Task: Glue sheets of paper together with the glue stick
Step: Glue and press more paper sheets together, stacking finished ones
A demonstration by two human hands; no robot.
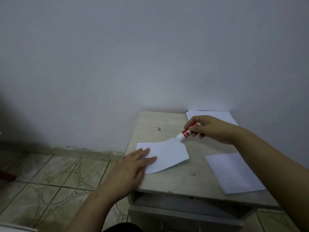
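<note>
Only glue stick (186, 133) on paper sheet (168, 154).

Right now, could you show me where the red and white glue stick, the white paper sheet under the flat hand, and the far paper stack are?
red and white glue stick (186, 132): head view, on its red label.
white paper sheet (168, 154): head view, on its bare middle.
far paper stack (215, 114): head view, on its top sheet.

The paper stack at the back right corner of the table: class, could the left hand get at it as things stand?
Probably not easily. The left hand presses flat on the sheet, and the right hand, gripping the glue stick, lies across the path to the back stack. The near stack looks easier.
</note>
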